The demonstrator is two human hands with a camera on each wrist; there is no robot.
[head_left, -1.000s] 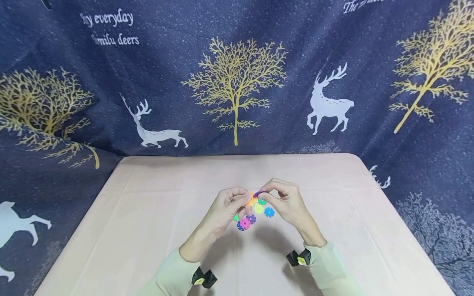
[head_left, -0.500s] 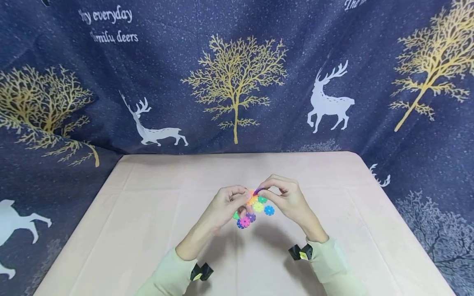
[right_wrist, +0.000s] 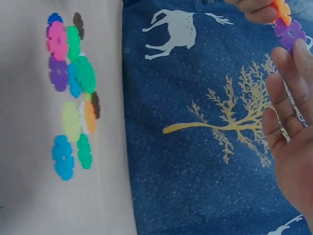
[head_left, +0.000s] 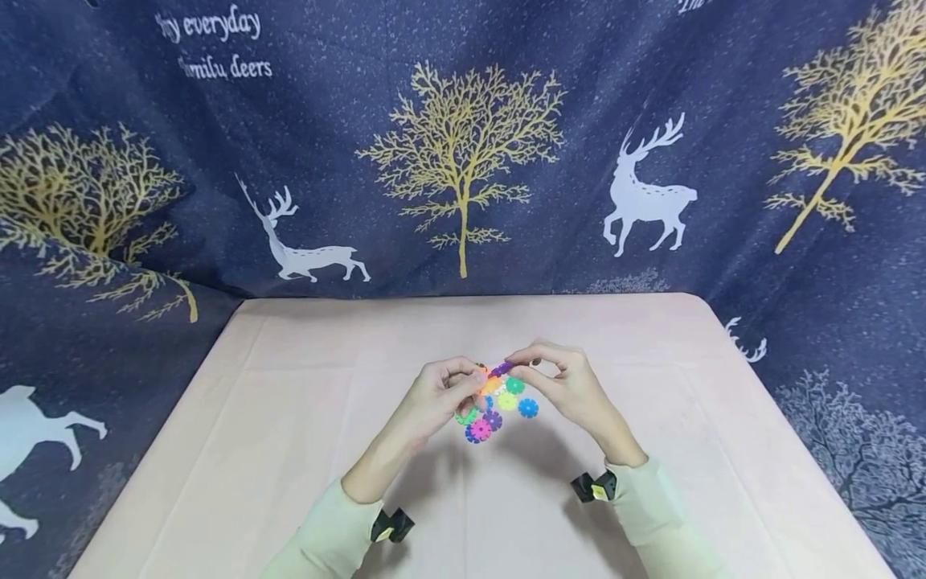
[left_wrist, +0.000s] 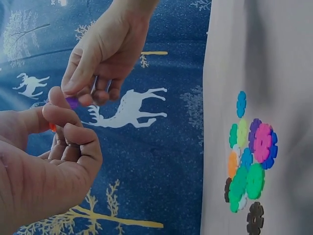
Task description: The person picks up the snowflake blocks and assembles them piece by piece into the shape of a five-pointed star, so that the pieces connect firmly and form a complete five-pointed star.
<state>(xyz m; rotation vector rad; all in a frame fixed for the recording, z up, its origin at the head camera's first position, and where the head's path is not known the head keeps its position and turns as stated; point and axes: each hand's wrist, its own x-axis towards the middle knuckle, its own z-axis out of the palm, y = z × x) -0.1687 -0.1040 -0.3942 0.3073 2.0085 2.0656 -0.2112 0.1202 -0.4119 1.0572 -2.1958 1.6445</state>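
Fingers (left_wrist: 85,142) of the L hand (head_left: 437,398) pinch an orange disc (right_wrist: 282,10) while those of the R hand (head_left: 571,382) grip a purple disc (right_wrist: 282,36), the pair meeting edge to edge in midair above the counter (head_left: 217,450); whether they're fully slotted tog. can't be told. One join appears in progress, w/ approx. a dozen loose discs (head_left: 529,408) in assorted colors left below, some overlapping. Pale, faintly creased counter abuts a navy hanging (head_left: 311,96) w/ gold trees (head_left: 464,225) & white deer (head_left: 647,197).
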